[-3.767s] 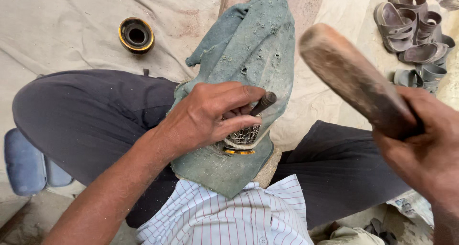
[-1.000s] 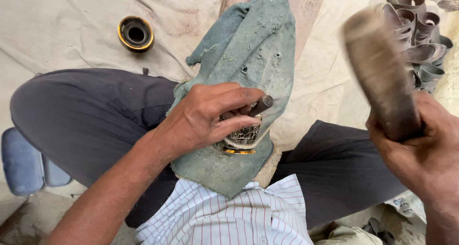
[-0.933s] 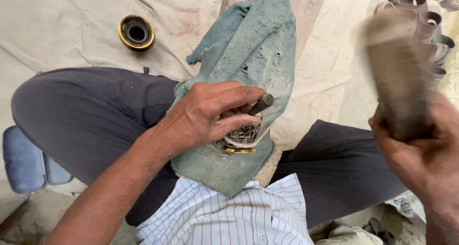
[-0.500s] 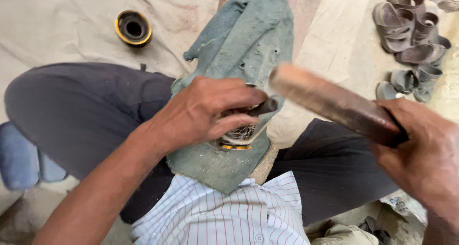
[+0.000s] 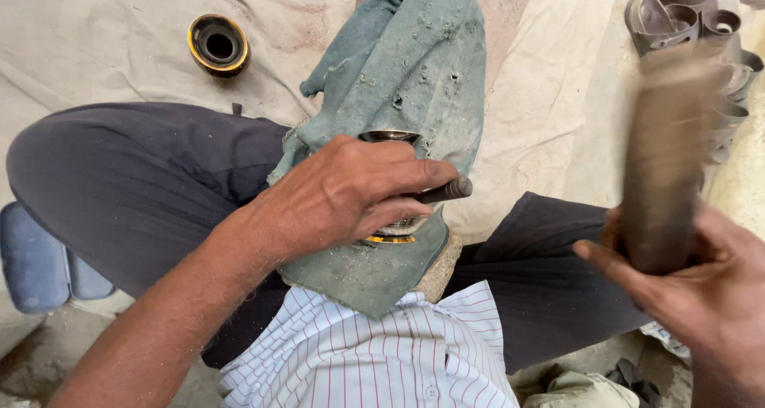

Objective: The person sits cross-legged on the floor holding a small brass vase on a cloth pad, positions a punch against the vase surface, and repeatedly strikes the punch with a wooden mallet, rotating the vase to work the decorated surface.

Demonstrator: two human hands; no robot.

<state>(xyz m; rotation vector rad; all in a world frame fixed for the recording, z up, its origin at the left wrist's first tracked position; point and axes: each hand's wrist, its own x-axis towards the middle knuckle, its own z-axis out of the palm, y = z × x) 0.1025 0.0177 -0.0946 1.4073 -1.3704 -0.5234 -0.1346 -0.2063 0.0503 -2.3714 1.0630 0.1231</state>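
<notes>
Right hand (image 5: 709, 288) grips smooth wooden mallet (image 5: 665, 153) (blurred) — left hand (image 5: 351, 193) pins metal ring (image 5: 390, 229).

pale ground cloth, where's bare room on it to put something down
Bare pale cloth lies left of the black ring, and between the green rag and the metal rings at upper right. Crowded: the lap, where the left hand grips a punch, and beside the right hand.

The wooden mallet (image 5: 665, 157) in the right hand (image 5: 701, 296) is motion-blurred. The left hand (image 5: 351, 193) covers most of the small metal piece (image 5: 390, 233) on the green cloth (image 5: 422, 81); the dark rod (image 5: 446, 190) shows only its tip. The picture's edge cuts the metal rings (image 5: 693, 9) at top right.
</notes>
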